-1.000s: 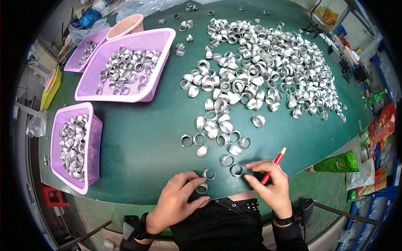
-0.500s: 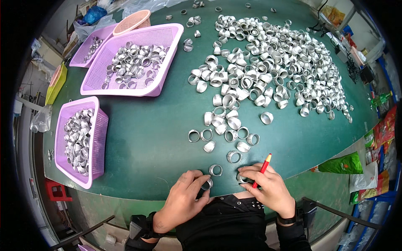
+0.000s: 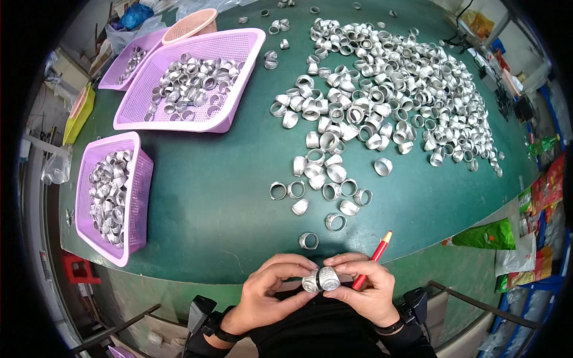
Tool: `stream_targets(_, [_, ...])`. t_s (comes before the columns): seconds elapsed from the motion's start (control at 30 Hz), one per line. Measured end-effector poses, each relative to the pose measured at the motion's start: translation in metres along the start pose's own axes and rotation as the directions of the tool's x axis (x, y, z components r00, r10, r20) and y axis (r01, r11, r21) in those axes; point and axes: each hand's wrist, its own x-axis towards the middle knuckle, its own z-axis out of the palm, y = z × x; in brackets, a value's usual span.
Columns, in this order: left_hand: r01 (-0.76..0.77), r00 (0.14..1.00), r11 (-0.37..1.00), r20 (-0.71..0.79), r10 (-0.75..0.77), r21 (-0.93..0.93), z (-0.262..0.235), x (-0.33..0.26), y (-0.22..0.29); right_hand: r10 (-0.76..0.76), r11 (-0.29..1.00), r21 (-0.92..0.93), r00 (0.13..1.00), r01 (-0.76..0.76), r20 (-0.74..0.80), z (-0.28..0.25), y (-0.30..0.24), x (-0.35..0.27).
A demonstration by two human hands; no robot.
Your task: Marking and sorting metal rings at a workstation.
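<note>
Just past the table's near edge, my left hand pinches a silver metal ring between thumb and fingers. My right hand grips a second silver ring and also carries a red pencil, which slants up between its fingers. The two rings are side by side, their patterned faces up; whether they touch I cannot tell. A loose ring lies on the green table just beyond my hands, and another ring sits a little farther off.
A wide heap of silver rings covers the far right of the green table. On the left stand a small purple basket and a larger purple basket, both holding rings. A peach basket is behind them.
Both hands have lifted their rings off the tabletop and moved toward my body. My right hand has come left, so the two rings are now together. The pencil has stayed in my right hand.
</note>
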Motion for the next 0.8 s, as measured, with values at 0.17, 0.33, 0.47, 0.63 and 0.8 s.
stream_targets(0.17, [-0.004,1.0,0.998,0.005,0.004,0.055,-0.002,-0.002,0.0,-0.018,1.0,-0.018,0.999,0.019,0.045,0.001,0.004,0.0])
stream_targets(0.33, [0.021,1.0,1.0,-0.006,-0.021,0.011,0.0,-0.002,0.0,0.005,0.999,0.051,0.999,-0.006,0.035,0.001,0.006,-0.002])
stream_targets(0.47, [0.146,0.989,0.973,0.044,-0.14,-0.177,0.001,-0.003,-0.004,0.105,0.973,0.209,0.994,-0.095,-0.04,0.005,0.005,-0.003])
stream_targets(0.63, [0.396,0.917,0.765,0.181,-0.355,-0.507,-0.001,-0.007,-0.01,0.356,0.757,0.586,0.934,-0.291,0.004,0.006,0.007,-0.008])
stream_targets(0.8, [0.478,0.872,0.549,0.298,-0.388,-0.686,-0.001,-0.006,-0.009,0.37,0.71,0.641,0.929,-0.292,0.012,0.004,0.008,-0.01])
